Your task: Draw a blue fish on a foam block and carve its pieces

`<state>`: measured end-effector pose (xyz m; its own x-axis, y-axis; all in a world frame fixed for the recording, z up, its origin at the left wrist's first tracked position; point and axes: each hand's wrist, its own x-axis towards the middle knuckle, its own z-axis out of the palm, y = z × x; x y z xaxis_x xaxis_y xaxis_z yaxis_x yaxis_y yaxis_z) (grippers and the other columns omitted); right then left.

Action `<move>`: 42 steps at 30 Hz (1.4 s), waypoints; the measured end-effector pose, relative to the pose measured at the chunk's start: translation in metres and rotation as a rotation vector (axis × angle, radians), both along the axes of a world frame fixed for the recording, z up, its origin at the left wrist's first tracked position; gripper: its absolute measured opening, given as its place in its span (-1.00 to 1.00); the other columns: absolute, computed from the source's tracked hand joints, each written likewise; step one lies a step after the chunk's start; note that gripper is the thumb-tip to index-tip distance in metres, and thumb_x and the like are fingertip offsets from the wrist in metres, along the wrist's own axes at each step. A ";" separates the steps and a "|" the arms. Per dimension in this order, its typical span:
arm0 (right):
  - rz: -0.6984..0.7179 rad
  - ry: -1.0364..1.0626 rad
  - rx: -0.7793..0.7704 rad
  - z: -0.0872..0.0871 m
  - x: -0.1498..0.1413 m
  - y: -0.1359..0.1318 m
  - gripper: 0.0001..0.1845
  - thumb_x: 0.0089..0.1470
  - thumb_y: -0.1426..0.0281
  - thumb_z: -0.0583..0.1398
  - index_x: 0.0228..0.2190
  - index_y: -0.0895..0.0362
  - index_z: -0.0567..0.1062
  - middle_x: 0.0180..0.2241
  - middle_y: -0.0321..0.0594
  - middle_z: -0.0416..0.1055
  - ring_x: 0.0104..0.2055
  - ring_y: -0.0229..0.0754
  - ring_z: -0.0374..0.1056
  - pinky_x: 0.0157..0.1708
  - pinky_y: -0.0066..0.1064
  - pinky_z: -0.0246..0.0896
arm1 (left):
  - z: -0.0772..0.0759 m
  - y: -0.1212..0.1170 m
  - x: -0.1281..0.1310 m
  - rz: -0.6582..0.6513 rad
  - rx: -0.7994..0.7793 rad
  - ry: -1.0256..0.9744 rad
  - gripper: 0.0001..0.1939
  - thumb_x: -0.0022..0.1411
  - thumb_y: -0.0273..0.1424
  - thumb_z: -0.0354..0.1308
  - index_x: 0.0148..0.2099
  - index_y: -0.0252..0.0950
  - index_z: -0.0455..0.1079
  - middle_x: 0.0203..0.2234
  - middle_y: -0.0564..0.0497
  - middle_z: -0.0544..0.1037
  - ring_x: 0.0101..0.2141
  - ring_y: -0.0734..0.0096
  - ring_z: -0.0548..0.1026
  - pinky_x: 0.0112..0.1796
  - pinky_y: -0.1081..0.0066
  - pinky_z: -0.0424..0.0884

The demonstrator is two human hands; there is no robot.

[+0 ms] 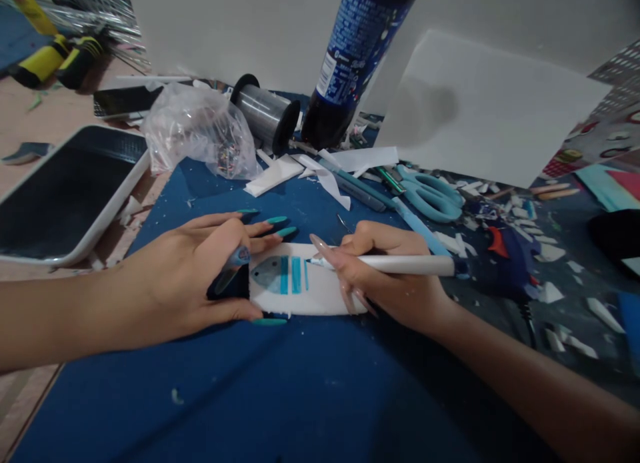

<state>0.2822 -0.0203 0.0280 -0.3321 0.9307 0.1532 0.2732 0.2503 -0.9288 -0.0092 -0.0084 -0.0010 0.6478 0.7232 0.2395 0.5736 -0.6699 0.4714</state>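
Blue mat (200,396) underneath, w/ white piece (325,301) flat on it, approx mid-view; pointed grey-blue shape w/ 2 dots + blue stripes drawn on. L hand (185,273) clamped on its left end, thumb at near edge, fingers at far edge. R hand (393,289) closed round pen (400,265), tip at thin stripe. Just beyond: paper strips (277,175), scissors (440,213). Farther back: bag (200,123), spool (263,113), bottle (345,56). Phone (65,189) off L, white sheet (490,116) back R.

The right hand (395,295) hides part of the white piece (325,293), and the top edge crops the bottle (347,56).
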 end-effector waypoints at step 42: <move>0.273 0.030 0.013 0.007 0.005 0.005 -0.59 0.24 0.57 0.23 -0.61 0.08 0.29 -0.66 -0.40 0.35 -0.64 -0.38 0.25 -0.60 -0.48 0.08 | 0.010 0.000 0.008 -0.074 0.001 -0.038 -0.52 0.45 0.22 0.05 -0.09 -0.07 0.18 0.03 -0.04 0.73 0.18 -0.02 0.63 0.24 0.08 0.55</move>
<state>0.2871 -0.0156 0.0350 -0.5656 0.8053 0.1780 0.1665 0.3229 -0.9317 -0.0017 -0.0089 0.0089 0.6898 0.6735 0.2657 0.5043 -0.7103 0.4911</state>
